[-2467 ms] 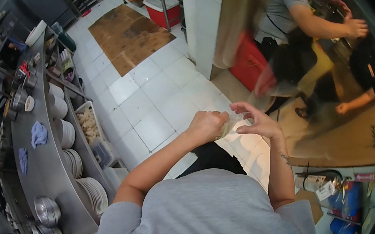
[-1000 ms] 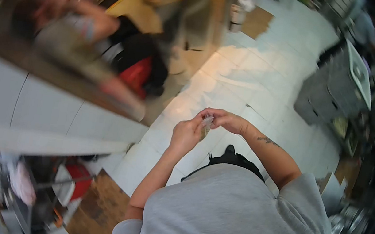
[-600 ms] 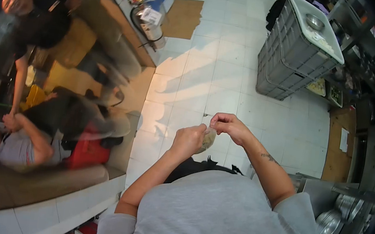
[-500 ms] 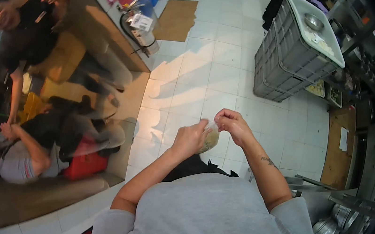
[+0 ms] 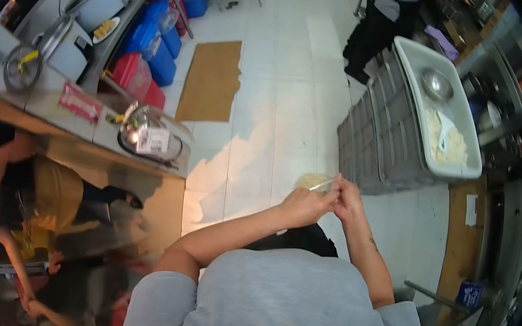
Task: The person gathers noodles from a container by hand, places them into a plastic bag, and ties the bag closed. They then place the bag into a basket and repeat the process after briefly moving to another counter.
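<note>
In front of my body I hold a small clear plastic bag [image 5: 312, 182] with pale contents that I cannot make out. My left hand [image 5: 305, 207] is closed around its gathered end, while the filled part sticks out past the knuckles. Close against it, my right hand [image 5: 347, 201] pinches the bag's twisted neck with bent fingers. The two hands touch or nearly touch, and my fingertips partly hide the neck.
Stacked grey crates [image 5: 380, 132] at the right carry a white tub [image 5: 418, 71] with a metal bowl [image 5: 437, 85] and a white scoop. Rice cookers [image 5: 65, 48] stand at left. Cardboard [image 5: 211, 80] lies on the floor. People are at the left; another stands at the back.
My view has turned and moved forward, so the crates look nearer. The bag has tipped from hanging down to pointing left, and my right hand has come in against my left.
</note>
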The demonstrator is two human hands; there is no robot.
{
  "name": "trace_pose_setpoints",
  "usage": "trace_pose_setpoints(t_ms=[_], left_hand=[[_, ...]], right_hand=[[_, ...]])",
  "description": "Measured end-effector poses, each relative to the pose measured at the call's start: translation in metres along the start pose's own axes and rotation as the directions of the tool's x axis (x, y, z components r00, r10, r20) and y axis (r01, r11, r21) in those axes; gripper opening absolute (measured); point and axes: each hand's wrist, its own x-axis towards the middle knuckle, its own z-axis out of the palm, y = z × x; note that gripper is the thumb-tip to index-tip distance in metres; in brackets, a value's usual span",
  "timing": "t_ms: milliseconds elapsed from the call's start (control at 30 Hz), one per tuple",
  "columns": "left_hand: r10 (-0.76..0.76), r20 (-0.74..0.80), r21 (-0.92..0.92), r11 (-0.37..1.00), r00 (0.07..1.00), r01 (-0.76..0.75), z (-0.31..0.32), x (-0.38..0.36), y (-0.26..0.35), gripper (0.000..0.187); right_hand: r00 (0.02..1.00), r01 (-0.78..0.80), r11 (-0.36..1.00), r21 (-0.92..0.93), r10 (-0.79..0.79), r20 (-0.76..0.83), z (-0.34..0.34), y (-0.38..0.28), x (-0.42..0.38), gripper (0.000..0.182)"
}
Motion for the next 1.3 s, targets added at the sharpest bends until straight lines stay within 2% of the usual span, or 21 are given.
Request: trace_pose_setpoints(t_ms=[100,133,233,267,333,400,433,467,500,533,633,733,800,833,967,1100,1167,1300], left_hand=[[-0.012,-0.080,0.015,1.000,0.997,0.013,-0.039,0.051,-0.057,0.038],[-0.094,-0.005,0.071,0.993,0.996,0.094,-0.053,0.069,-0.074,0.044],[-0.112,-0.115,0.043,0.992,0.987,0.118,-0.087,0.115,-0.137,0.046],[-0.201,-0.061,0.032,0.979,0.978,0.203,-0.104,0.130,-0.155,0.048],[-0.296,-0.041,0.027,0.954,0.954,0.298,-0.144,0.152,-0.196,0.050],[-0.412,-0.031,0.047,0.910,0.911,0.413,-0.183,0.166,-0.236,0.051],[-0.422,-0.100,0.020,0.905,0.901,0.426,-0.203,0.172,-0.262,0.051],[-0.437,-0.160,-0.022,0.898,0.885,0.439,-0.216,0.173,-0.285,0.050],[-0.450,-0.223,-0.069,0.892,0.865,0.447,-0.228,0.174,-0.305,0.050],[-0.446,-0.351,-0.090,0.891,0.823,0.444,-0.246,0.175,-0.323,0.037],[-0.508,-0.603,-0.406,0.859,0.615,0.311,-0.311,0.172,-0.375,0.022],[-0.384,-0.778,-0.193,0.899,0.498,0.393,-0.369,0.169,-0.455,0.013],[-0.464,-0.761,-0.260,0.858,0.453,0.442,-0.399,0.169,-0.519,0.012],[-0.497,-0.753,-0.292,0.840,0.432,0.457,-0.419,0.172,-0.551,0.013],[-0.520,-0.648,-0.250,0.836,0.557,0.489,-0.516,0.211,-0.635,0.013],[-0.314,-0.671,-0.034,0.918,0.672,0.394,-0.601,0.273,-0.725,0.012],[-0.229,-0.673,0.059,0.931,0.703,0.360,-0.637,0.307,-0.767,0.013],[-0.197,-0.654,0.177,0.898,0.730,0.402,-0.707,0.355,-0.845,0.013]], right_hand=[[0.997,0.081,0.984,-0.160,-0.077,0.030,0.071,-0.058,0.025,0.021],[0.995,0.042,0.984,-0.171,-0.025,0.098,0.084,-0.076,0.043,0.021],[0.981,0.111,0.951,-0.289,-0.058,0.184,0.128,-0.113,0.118,0.010],[0.966,0.094,0.936,-0.338,-0.004,0.260,0.145,-0.130,0.147,0.005],[0.910,0.052,0.903,-0.426,0.132,0.392,0.177,-0.148,0.197,0.012],[0.904,0.142,0.767,-0.625,0.158,0.398,0.224,-0.156,0.251,0.023],[0.903,0.185,0.676,-0.713,0.169,0.394,0.257,-0.160,0.269,0.028],[0.916,0.168,0.643,-0.747,0.179,0.360,0.288,-0.166,0.286,0.022],[0.909,0.176,0.657,-0.733,0.178,0.378,0.317,-0.167,0.304,0.019],[0.901,0.190,0.670,-0.718,0.172,0.399,0.347,-0.168,0.324,0.017],[0.868,0.213,0.696,-0.686,0.187,0.460,0.414,-0.180,0.395,0.014],[0.880,0.176,0.772,-0.611,0.154,0.449,0.479,-0.189,0.469,0.013],[0.923,0.136,0.805,-0.577,0.109,0.370,0.521,-0.202,0.519,0.013],[0.919,0.143,0.818,-0.557,0.100,0.382,0.545,-0.212,0.541,0.013],[0.914,0.181,0.852,-0.491,0.038,0.403,0.626,-0.259,0.596,0.012],[0.895,0.291,0.869,-0.400,-0.100,0.434,0.701,-0.310,0.648,0.012],[0.889,0.329,0.871,-0.366,-0.154,0.432,0.732,-0.334,0.681,0.012],[0.869,0.326,0.887,-0.327,-0.146,0.472,0.804,-0.379,0.763,0.013]])
